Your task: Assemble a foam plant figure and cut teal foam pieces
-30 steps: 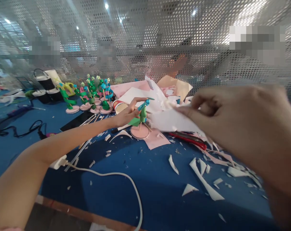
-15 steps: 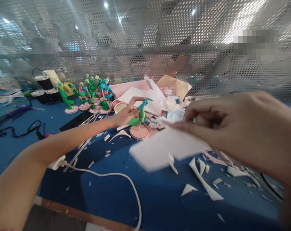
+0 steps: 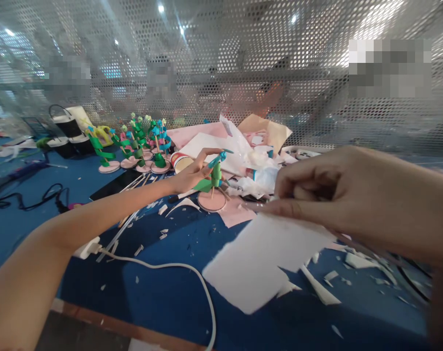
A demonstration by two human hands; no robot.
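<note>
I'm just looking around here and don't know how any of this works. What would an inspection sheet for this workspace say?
Surface: blue tabletop, littered with cut scraps.
Things in hand: green paper model on a round pink base; white paper.
Clutter: white scraps at right, loose papers heaped behind, a dark flat slab at left.
Hands: left hand pinches the model near its top; right hand pinches the white paper's upper edge.
Cables: white cable curving toward the near edge; black cord at left.
Surroundings: perforated metal screen behind; more paper models before it, at left.
Spilled liquid: nothing seen.
</note>
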